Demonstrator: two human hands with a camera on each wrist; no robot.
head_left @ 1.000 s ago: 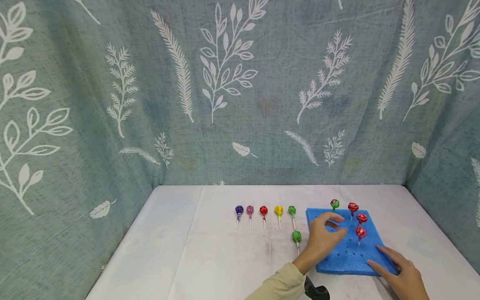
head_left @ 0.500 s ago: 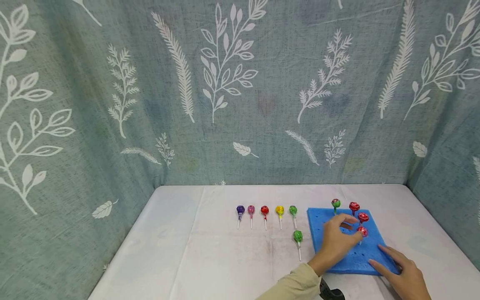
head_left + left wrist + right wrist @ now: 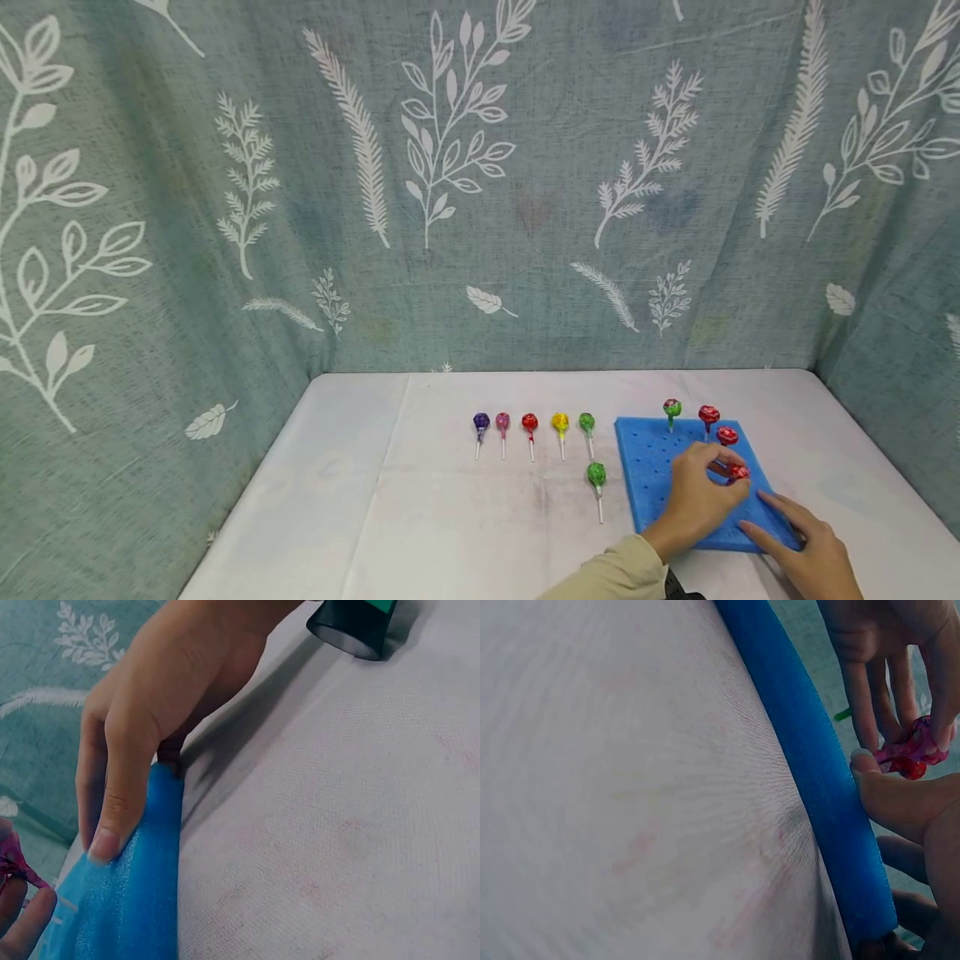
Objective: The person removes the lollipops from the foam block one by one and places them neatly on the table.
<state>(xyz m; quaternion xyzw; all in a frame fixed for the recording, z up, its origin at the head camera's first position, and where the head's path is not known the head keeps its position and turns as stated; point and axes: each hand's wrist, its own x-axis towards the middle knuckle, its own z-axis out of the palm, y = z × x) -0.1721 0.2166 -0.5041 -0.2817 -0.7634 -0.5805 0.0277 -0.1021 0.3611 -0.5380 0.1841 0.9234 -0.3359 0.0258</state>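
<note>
In the head view my left hand (image 3: 701, 496) is over the blue foam board (image 3: 648, 467), pinching a red lollipop (image 3: 738, 472) by its wrapped head between thumb and fingers. The right wrist view shows this lollipop (image 3: 919, 746) in the fingertips; whether its stick is still in the board I cannot tell. My right hand (image 3: 813, 542) grips the board's near right corner, the thumb (image 3: 892, 799) against its edge and other fingers round the side. Two red lollipops, one at the back (image 3: 708, 415) and one nearer (image 3: 727, 436), and a green-and-red lollipop (image 3: 672, 408) stand upright in the board.
Left of the board lies a row of lollipops: purple (image 3: 481, 422), pink (image 3: 502, 422), red (image 3: 530, 422), yellow (image 3: 560, 422) and green (image 3: 587, 422). Another green lollipop (image 3: 597, 475) lies nearer. A patterned curtain (image 3: 480, 192) surrounds the white table (image 3: 435, 533).
My left hand has moved right across the board from over its middle and taken hold of the nearest red lollipop, which has shifted slightly right. My right hand has stayed at the corner.
</note>
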